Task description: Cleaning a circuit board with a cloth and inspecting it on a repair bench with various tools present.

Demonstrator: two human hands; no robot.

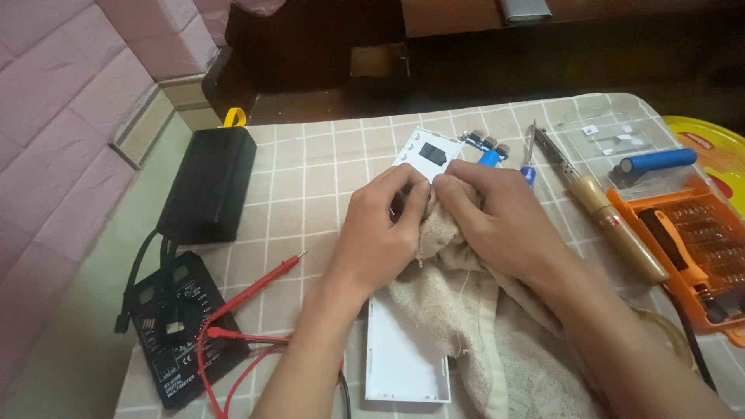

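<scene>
Nearest to us, a white plastic case [403, 361] lies open side up at the table's [310, 202] front edge, and a beige towel [481, 326] is draped over its right side and spills toward us. Left of that we see a black multimeter [174, 326] with red leads [240, 299] looping off it across the checked tablecloth. Our left hand [380, 225] and right hand [497, 217] meet in the middle above the case, both with fingers curled and pinched on a bunched fold of the towel, thumbs close together, nearly touching. What sits under the fold we cannot tell; the fingers hide it. Just beyond the knuckles a white panel [423, 151] with a dark window pokes out, partly covered by both hands, with a small circuit board [485, 143] and a blue cylinder cell [489, 157] at its far right corner. Right of the hands a blue-handled screwdriver [529, 159] lies next to a wooden-handled soldering iron [609, 213], which runs diagonally toward an orange bit set [691, 248]. A second blue cell [658, 161] rests on the set's clear lid [613, 136]. Far left, a black box [208, 186] with a yellow tab sits at the table's edge, near the pink wall [54, 124].
</scene>
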